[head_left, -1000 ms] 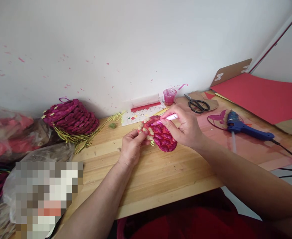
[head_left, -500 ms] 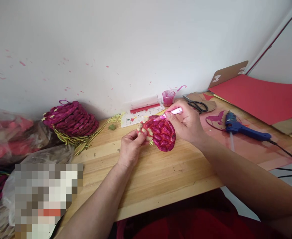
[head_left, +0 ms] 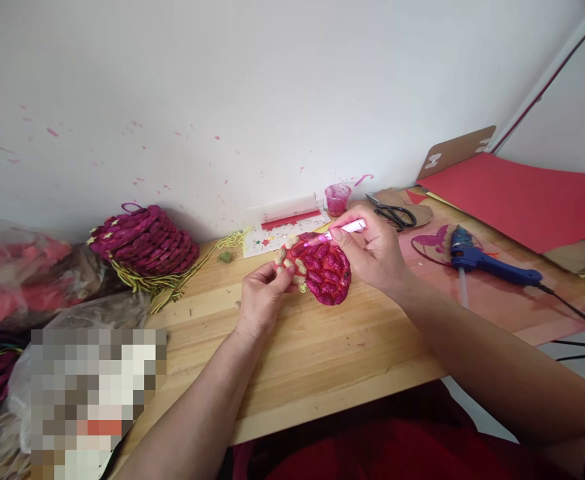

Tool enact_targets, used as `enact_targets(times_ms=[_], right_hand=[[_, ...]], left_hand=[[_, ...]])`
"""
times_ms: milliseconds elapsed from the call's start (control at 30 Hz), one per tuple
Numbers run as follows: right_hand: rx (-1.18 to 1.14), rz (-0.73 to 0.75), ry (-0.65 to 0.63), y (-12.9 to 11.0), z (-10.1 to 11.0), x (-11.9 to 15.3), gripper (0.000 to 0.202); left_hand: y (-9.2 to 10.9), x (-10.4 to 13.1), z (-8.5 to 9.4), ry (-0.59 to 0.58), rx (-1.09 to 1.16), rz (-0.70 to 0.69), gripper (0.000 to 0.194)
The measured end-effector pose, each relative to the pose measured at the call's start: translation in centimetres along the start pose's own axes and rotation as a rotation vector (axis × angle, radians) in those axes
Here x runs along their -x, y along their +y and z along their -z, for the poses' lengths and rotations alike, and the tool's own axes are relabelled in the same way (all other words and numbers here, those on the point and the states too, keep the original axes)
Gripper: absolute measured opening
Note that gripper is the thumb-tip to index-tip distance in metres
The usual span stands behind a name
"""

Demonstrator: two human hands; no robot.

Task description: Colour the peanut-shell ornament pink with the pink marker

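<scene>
My left hand (head_left: 265,293) grips the left edge of a heart-like red piece covered in peanuts (head_left: 328,270), thumb on top. Most of its peanuts are glossy magenta; those at the left, beside my thumb, are bare tan. My right hand (head_left: 372,250) is closed around a white-handled paintbrush (head_left: 347,229), whose pink tip rests on or just over the upper part of the piece. The piece is held above the wooden table (head_left: 292,373). Behind it stands a clear cup of pink paint (head_left: 337,199).
Scissors (head_left: 395,213) and a blue glue gun (head_left: 492,260) with a black cord lie at right, near red card (head_left: 527,200). A finished-looking magenta peanut bundle (head_left: 145,240) with yellow strings stands left, beside plastic bags (head_left: 72,320). Star stickers (head_left: 267,240) lie by the wall.
The brush tip has shifted slightly left and down over the peanuts. My left hand keeps its hold on the piece, and the camera view has moved a little.
</scene>
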State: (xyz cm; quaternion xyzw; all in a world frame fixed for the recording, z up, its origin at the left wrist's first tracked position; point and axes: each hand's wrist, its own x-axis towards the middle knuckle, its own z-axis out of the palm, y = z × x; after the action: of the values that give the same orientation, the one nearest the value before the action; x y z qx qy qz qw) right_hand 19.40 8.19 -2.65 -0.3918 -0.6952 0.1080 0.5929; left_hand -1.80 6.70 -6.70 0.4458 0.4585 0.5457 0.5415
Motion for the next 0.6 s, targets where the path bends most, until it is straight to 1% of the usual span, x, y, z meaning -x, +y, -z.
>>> enact_targets(times_ms=[167,333,467,600], right_hand=[[0.047,-0.001,0.003,0.11,0.08,-0.07,0.009],[0.004,-0.043,-0.002,0.35,0.16,-0.15,0.010],[0.056,-0.029,-0.005,0.24,0.18,-0.16,0.008],[0.048,-0.021,-0.027,-0.19,0.27,-0.18,0.010]], left_hand=[[0.13,0.05,-0.11,0.012,0.018,0.024,0.044],[0.09,0.02,-0.05,0.004,0.041,0.028,0.043],[-0.07,-0.10,0.03,0.005,0.023,0.029,0.042],[0.12,-0.06,-0.11,0.006,0.033,0.032,0.043]])
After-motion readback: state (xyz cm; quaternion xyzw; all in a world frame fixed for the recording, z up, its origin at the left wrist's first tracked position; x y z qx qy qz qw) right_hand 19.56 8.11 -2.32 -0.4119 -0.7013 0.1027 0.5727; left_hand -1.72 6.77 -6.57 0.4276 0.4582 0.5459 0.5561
